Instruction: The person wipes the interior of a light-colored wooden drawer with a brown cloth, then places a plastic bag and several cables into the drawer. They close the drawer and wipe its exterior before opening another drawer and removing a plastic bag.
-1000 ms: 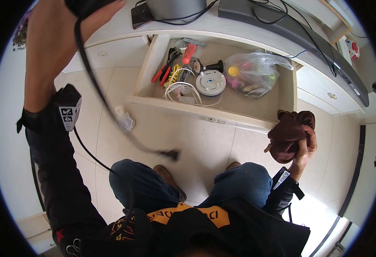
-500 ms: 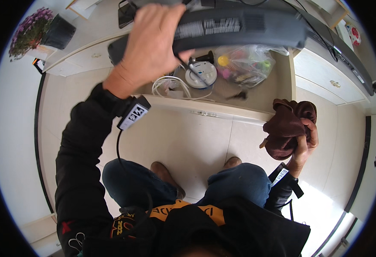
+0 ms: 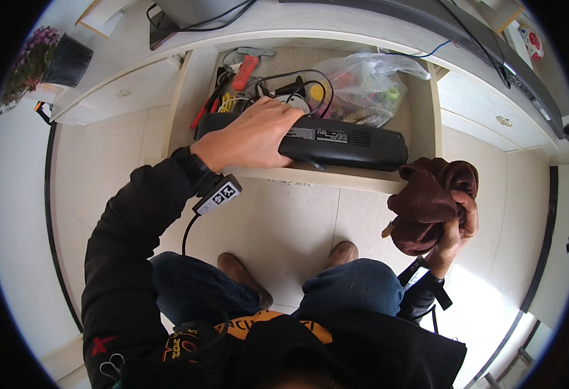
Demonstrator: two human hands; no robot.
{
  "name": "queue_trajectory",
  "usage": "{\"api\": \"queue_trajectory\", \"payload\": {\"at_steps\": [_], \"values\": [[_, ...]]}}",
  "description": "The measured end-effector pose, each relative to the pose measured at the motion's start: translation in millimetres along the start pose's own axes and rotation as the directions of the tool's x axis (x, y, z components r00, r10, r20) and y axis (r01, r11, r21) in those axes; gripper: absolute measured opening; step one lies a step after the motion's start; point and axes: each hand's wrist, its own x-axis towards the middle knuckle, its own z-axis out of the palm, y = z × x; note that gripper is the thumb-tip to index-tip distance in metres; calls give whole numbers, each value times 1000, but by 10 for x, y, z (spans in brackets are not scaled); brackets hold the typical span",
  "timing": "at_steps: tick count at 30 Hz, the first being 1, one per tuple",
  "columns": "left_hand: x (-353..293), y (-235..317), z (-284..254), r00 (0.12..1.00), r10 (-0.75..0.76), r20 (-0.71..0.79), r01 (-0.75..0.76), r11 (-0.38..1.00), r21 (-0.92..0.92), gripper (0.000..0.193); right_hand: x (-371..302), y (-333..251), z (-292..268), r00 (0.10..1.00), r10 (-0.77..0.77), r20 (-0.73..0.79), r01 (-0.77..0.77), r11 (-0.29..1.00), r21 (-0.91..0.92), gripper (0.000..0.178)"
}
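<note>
My left hand (image 3: 251,135) rests on the left end of a long black box-shaped device (image 3: 336,141) and grips it. The device lies across the front of an open cabinet compartment (image 3: 421,117). My right hand (image 3: 456,227) is closed around a crumpled dark brown cloth (image 3: 427,204), held up at the right, just below the compartment's right corner. A tag with a black-and-white square marker (image 3: 218,195) hangs from my left wrist.
Behind the device the compartment holds red-handled tools (image 3: 245,68), coiled cables (image 3: 284,81) and a clear plastic bag (image 3: 362,84) of small items. White drawers (image 3: 112,97) flank the compartment. A dark pot with purple flowers (image 3: 51,58) stands at the upper left. My knees and shoes (image 3: 242,275) are below.
My left hand has brought the black device down from above the counter into the compartment's front. The right hand with the cloth has stayed almost still.
</note>
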Motion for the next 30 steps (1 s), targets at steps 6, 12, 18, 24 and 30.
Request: {"api": "queue_trajectory", "payload": {"at_steps": [6, 12, 18, 24, 30], "values": [[160, -147, 167, 967, -79, 244, 102, 991, -83, 55, -41, 56, -45, 1000, 12, 10, -12, 999, -52, 32], [221, -148, 225, 956, -68, 284, 37, 993, 114, 63, -82, 102, -144, 998, 68, -4, -68, 996, -58, 32], [-89, -308, -303, 962, 5, 272, 16, 997, -76, 90, -68, 202, -271, 998, -30, 62, 34, 998, -61, 34], [-1785, -1056, -1190, 855, -499, -141, 393, 801, -451, 31, -45, 231, -325, 994, 31, -104, -48, 984, -171, 34], [-3493, -1806, 25, 278, -959, 59, 711, 165, -683, 30, 5, 220, -280, 993, 45, -107, -64, 982, -179, 34]]}}
